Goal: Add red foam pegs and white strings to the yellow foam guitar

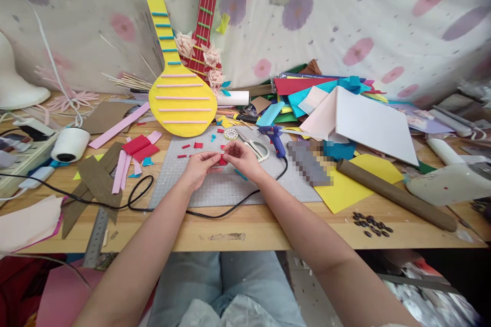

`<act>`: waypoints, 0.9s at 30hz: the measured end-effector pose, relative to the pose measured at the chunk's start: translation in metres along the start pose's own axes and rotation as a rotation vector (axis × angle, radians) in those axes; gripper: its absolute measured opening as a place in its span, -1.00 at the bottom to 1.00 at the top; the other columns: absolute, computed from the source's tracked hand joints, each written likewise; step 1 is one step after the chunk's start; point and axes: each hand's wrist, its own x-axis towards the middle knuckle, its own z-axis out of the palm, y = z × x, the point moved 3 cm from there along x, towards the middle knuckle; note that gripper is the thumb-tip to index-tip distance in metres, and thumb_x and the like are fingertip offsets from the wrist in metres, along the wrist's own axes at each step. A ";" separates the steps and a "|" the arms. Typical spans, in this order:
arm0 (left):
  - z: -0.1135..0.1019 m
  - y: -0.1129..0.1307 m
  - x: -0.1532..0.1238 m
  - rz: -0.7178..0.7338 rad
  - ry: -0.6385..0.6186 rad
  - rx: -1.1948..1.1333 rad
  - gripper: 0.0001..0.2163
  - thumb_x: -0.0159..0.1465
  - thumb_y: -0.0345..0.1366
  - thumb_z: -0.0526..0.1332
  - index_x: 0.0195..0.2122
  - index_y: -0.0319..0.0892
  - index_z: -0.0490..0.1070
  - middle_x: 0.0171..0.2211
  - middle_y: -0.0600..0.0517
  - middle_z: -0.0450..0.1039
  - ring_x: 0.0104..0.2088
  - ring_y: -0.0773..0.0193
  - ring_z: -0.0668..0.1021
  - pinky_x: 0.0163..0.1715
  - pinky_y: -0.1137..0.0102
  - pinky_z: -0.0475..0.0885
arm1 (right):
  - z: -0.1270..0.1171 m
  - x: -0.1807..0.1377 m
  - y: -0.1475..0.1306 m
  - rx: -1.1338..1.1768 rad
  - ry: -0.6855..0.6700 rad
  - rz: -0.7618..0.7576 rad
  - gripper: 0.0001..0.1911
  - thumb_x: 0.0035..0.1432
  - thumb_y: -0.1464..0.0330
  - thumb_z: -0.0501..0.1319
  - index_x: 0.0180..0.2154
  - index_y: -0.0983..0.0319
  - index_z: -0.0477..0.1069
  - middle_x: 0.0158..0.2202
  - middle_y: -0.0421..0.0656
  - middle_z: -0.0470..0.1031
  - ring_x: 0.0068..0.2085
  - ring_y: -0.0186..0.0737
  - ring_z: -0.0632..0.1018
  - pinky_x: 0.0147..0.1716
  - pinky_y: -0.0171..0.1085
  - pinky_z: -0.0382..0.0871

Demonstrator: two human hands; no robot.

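Both hands meet over the grey cutting mat [215, 189] on the wooden table. My left hand [199, 167] and my right hand [240, 156] pinch a small red foam piece [222, 161] between their fingertips. Several little red strips [192, 146] lie scattered on the mat just beyond the hands. A blue glue gun [274, 138] rests to the right of my right hand, its black cord [215, 209] looping across the mat. Scissors [255, 145] and a small tape roll [230, 134] lie near it.
A yellow foam guitar [178, 92] and a red one [205, 10] lean on the flowered cloth behind. Coloured sheets [345, 112] pile at the right, with a brown roll [395, 194] and dark seeds [370, 224]. Pink strips [123, 168], brown card [94, 184], white thread spool [69, 144] at left.
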 end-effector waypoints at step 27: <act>0.000 -0.002 0.001 0.095 -0.008 0.073 -0.67 -0.10 -0.16 0.39 -0.35 -0.26 0.52 -0.31 -0.09 0.54 -0.27 0.13 0.57 -0.37 0.28 0.52 | 0.004 -0.004 -0.012 -0.602 -0.043 -0.151 -0.86 0.16 0.34 0.05 -0.45 0.19 0.16 -0.39 -0.19 0.28 -0.33 -0.28 0.32 -0.30 -0.26 0.20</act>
